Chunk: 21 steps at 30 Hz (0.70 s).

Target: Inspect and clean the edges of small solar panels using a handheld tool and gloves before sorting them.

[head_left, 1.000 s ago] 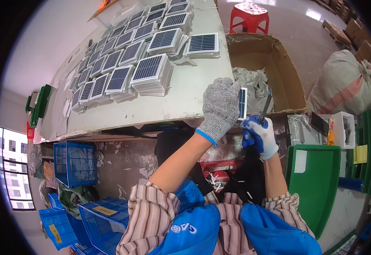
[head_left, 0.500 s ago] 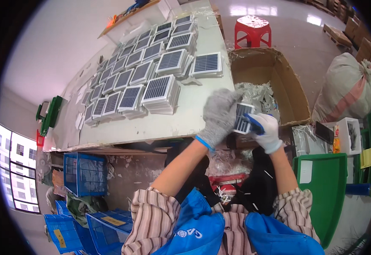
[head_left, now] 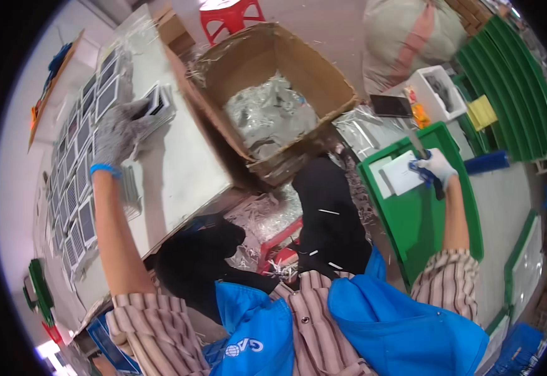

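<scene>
My left hand point(head_left: 120, 135), in a grey knitted glove, reaches over the table to a short stack of small framed solar panels. Its fingers curl over the near-left edge of the top solar panel point(head_left: 155, 100). At the right, my right hand point(head_left: 437, 168), in a white glove with blue fingertips, is closed around a knife-like tool point(head_left: 416, 141) with a grey strip and a dark end. Those fingertips also meet the edge of a flat white piece point(head_left: 402, 173), which looks like a panel's back, inside the green tray point(head_left: 424, 232).
Rows of stacked solar panels point(head_left: 73, 188) cover the table's left part. Between table and tray stands a cardboard box point(head_left: 311, 69) holding shredded scraps. A dark phone-like slab point(head_left: 391, 106), a white foam box point(head_left: 439, 94) and stacked green trays point(head_left: 511, 81) lie beyond the tray.
My hands have parted: the left moved to the panel stack, the right to the green tray. The panel between them left the left hand. The view has turned rightward.
</scene>
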{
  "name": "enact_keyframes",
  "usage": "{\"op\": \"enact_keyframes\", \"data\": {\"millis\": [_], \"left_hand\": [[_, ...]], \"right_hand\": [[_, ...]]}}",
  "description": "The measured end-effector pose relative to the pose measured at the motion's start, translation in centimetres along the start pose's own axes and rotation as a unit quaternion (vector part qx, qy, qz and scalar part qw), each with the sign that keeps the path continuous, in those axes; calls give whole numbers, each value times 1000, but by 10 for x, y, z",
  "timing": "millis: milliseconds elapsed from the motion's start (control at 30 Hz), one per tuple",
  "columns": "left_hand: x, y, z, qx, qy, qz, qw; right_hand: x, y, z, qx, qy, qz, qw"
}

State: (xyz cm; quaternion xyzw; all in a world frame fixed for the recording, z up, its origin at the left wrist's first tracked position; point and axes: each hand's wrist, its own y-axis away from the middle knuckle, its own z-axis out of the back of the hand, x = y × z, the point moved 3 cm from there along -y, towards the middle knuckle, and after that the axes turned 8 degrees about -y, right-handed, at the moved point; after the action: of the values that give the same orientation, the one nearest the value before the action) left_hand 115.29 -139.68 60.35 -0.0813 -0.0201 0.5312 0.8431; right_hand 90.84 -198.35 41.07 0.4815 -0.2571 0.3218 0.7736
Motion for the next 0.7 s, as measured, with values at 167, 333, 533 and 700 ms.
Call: {"op": "enact_keyframes", "data": {"millis": [167,333,533,700], "left_hand": [[-26,0,-6,-199,-144,-59,968],[-106,79,-11,-251,-165,-126,945],[-148,113,-48,-106,-82,-124,983],[-139,92,-53,-224,-39,26,974]], "right_hand": [[-47,-26,-29,-8,11,-42,999],[-29,23,-85,-116,-143,186,965],[-35,149,-271,308,-396,-29,864],[60,100,-296,271,-295,131,907]]}}
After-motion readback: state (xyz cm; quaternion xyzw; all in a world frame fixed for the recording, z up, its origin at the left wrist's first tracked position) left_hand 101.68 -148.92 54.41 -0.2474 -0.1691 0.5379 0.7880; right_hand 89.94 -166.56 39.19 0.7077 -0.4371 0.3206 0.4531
